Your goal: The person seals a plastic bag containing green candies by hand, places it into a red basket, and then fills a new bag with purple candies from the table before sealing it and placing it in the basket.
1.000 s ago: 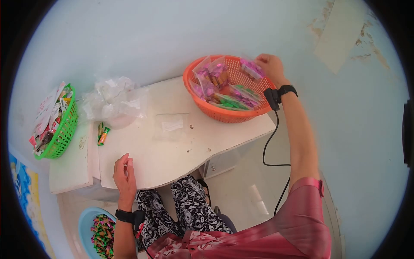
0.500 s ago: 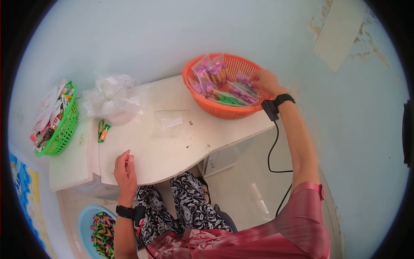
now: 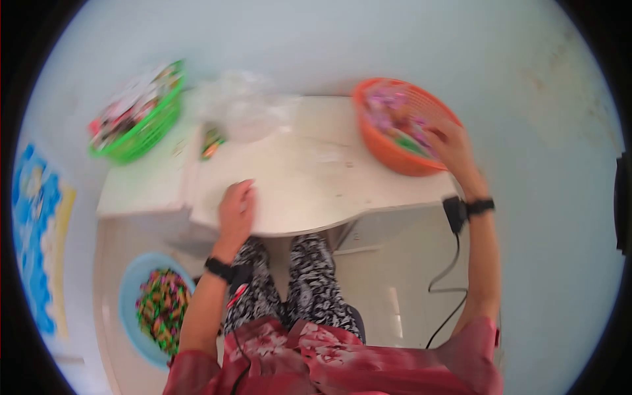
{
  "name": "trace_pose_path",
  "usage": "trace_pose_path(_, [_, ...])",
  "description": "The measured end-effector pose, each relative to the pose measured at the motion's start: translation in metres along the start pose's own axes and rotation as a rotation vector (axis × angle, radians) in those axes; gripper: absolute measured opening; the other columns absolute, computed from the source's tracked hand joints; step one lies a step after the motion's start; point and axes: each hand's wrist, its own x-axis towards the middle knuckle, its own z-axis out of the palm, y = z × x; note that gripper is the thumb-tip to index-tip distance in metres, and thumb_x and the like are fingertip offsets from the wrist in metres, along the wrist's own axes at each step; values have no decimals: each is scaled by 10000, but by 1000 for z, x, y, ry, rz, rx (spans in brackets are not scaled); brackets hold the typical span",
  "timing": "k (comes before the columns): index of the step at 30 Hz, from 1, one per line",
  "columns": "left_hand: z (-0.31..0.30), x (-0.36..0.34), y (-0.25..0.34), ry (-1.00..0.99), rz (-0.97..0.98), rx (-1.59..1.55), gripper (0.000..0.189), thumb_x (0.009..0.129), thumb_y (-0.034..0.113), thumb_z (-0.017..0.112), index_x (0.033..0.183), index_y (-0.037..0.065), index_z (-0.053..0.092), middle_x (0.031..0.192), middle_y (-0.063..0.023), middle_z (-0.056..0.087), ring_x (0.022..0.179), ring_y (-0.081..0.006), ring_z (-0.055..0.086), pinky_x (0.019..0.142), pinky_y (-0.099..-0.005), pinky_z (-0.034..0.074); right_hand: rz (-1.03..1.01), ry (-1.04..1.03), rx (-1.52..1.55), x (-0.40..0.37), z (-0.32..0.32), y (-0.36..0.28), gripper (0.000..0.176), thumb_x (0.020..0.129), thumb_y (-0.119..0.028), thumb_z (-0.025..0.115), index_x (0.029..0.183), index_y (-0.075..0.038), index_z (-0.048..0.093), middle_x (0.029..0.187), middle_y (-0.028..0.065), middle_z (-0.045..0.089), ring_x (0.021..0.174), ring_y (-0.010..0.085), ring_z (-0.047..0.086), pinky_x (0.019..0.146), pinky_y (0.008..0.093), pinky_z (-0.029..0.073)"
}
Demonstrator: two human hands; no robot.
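My right hand (image 3: 449, 146) is at the right rim of the orange basket (image 3: 385, 150), its fingers bent over the basket's inside; motion blur hides whether they hold anything. Clear packets of purple, brown and green pieces (image 3: 395, 115) lie in that basket. Near the front edge of the white table (image 3: 296, 191), my left hand (image 3: 237, 209) rests with its fingers curled together and nothing visible in them. A flat clear bag (image 3: 329, 153) lies on the table between the two hands.
Crumpled clear bags (image 3: 247, 108) lie at the table's back, beside small green and orange packets (image 3: 212, 143). A green basket (image 3: 148, 135) of wrappers stands at the left. Below, a light blue basin (image 3: 131, 276) holds many small colourful pieces (image 3: 161, 309). A cable (image 3: 454, 263) hangs from the right wrist.
The whole view has shifted, so the table and baskets appear farther right and higher. My right hand has moved from inside the orange basket toward its near right rim.
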Motion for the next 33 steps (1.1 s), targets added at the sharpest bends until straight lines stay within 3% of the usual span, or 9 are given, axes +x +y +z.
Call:
trace_pose_path(2, [0, 0, 3, 12, -42, -30, 202, 1056, 106, 665, 1242, 49, 720, 1078, -151, 729, 946, -317, 721, 836, -416, 583, -43, -2, 96, -15, 13, -49, 135, 995, -97, 736, 1088, -15, 791, 962, 126, 778, 834, 245, 757, 762, 357, 581])
trace_pose_path(6, [-1, -1, -1, 18, -56, -76, 238, 1037, 134, 681, 1259, 55, 714, 1080, -148, 741, 952, -316, 729, 845, -430, 586, -60, -43, 296, -57, 58, -125, 112, 972, -4, 746, 1077, 20, 778, 944, 120, 761, 805, 199, 721, 755, 317, 567])
trace_pose_path(12, [-14, 14, -8, -209, -183, -129, 243, 1056, 163, 688, 1269, 53, 730, 1120, -119, 765, 994, -249, 744, 838, -352, 598, 65, -132, 608, -115, 126, -184, 118, 977, 17, 747, 1087, 12, 789, 958, 101, 770, 837, 165, 717, 776, 299, 568])
trace_pose_path(15, [-23, 35, 4, -172, -83, -168, 242, 1034, 192, 689, 1231, 53, 711, 1034, -135, 751, 979, -297, 739, 791, -398, 599, 108, -227, 670, -129, 138, -200, 131, 988, 19, 738, 1106, 15, 794, 972, 87, 777, 885, 150, 726, 819, 296, 573])
trace_pose_path(19, [-29, 75, -2, 20, -121, -17, 254, 1006, 201, 729, 1224, 71, 713, 1042, -114, 736, 950, -289, 729, 772, -418, 589, 128, -292, 682, -143, 138, -206, 128, 995, -9, 758, 1115, 4, 799, 974, 89, 781, 886, 152, 726, 820, 299, 574])
trace_pose_path(22, [-35, 108, -5, 132, -87, 98, 297, 955, 163, 764, 1238, 86, 714, 1093, -112, 713, 1005, -302, 706, 819, -419, 579, 146, -287, 704, -151, 135, -202, 134, 1001, -20, 765, 1129, 3, 801, 977, 86, 782, 877, 150, 727, 809, 300, 574])
trace_pose_path(25, [-36, 133, 9, 222, 140, 188, 387, 901, 123, 791, 1279, 99, 717, 1175, -97, 682, 1113, -313, 657, 934, -457, 540, 171, -250, 736, -159, 131, -198, 145, 997, -1, 761, 1137, 3, 799, 979, 84, 782, 877, 149, 730, 805, 298, 575])
trace_pose_path(31, [-1, 155, 37, 29, 479, 511, 497, 856, 112, 814, 1344, 114, 723, 1426, -61, 632, 1500, -322, 482, 1227, -605, 364, 182, -243, 805, -174, 139, -197, 156, 985, 27, 759, 1135, 7, 797, 1001, 90, 780, 895, 161, 736, 804, 293, 578])
trace_pose_path(33, [15, 160, 28, 9, 476, 559, 418, 856, 117, 813, 1270, 124, 756, 1452, -61, 639, 1557, -321, 430, 1257, -639, 321, 183, -254, 812, -176, 137, -197, 158, 983, 25, 761, 1137, 10, 794, 1010, 95, 778, 904, 168, 737, 803, 295, 578])
